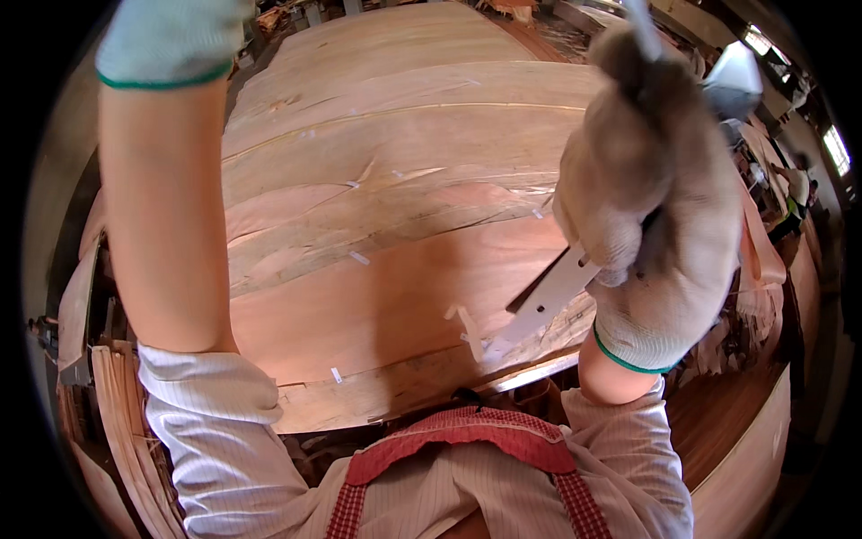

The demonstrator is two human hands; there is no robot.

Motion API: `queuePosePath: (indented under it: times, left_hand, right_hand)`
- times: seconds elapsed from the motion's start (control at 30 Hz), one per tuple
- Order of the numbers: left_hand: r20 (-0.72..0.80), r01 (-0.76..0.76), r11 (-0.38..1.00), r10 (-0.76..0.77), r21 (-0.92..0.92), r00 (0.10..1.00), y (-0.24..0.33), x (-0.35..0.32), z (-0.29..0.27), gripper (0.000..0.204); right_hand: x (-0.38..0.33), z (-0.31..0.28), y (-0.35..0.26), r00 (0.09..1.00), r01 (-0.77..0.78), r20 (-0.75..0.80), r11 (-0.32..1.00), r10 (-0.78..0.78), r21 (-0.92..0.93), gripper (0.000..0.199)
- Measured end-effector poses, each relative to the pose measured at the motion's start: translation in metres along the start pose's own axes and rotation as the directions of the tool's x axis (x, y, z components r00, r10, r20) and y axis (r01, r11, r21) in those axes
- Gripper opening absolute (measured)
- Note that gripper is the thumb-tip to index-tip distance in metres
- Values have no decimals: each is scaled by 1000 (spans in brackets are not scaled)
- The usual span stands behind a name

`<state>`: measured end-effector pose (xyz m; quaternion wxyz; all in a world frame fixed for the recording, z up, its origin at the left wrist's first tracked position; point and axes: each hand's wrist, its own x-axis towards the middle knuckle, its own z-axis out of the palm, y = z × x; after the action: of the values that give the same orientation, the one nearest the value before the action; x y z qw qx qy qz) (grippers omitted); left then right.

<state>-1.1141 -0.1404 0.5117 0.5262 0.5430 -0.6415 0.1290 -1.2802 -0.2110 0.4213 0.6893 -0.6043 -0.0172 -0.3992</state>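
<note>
My right hand (664,171), in a pale knit glove with a green-edged cuff, is raised over the right side of a large wood veneer sheet (395,287). Its fingers are closed around a flat, pale tool with small holes (555,292), whose lower end points down and left toward the sheet. Motion smears the upper fingers. My left hand (171,40), gloved alike, reaches far forward at the top left; its fingers lie outside the picture. Small white tape pieces (359,258) dot the veneer, and a bent whitish strip (469,332) shows near the tool's end.
The veneer has wavy seams, cracks and raised flaps. Stacked veneer strips (126,431) stand at the lower left. Torn veneer scraps (759,305) hang at the right, above a curved wood sheet (745,449). Another person (797,189) is at the far right.
</note>
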Motion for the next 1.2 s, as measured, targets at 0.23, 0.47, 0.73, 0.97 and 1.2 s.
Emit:
queuePosePath:
  times: [0.23, 0.47, 0.73, 0.97, 1.2]
  left_hand:
    - [323, 688, 701, -618, -188, 717, -255, -193, 71, 38]
    - [153, 749, 611, -791, 255, 593, -414, -333, 163, 36]
    - [-82, 449, 666, -506, 595, 859, -470, -338, 211, 25]
    - [51, 430, 634, -595, 643, 802, -451, -348, 215, 32]
    - [474, 3, 854, -291, 520, 831, -406, -346, 268, 32]
  right_hand:
    - [-33, -80, 261, 725, -684, -86, 729, 684, 27, 17]
    - [-57, -111, 427, 576, -806, -283, 474, 767, -355, 19]
    - [-39, -118, 492, 436, -888, -445, 454, 783, -72, 19]
    - [-11, -160, 473, 714, -663, -420, 351, 560, -661, 18]
    - [-20, -198, 459, 440, -897, -484, 396, 757, -195, 19]
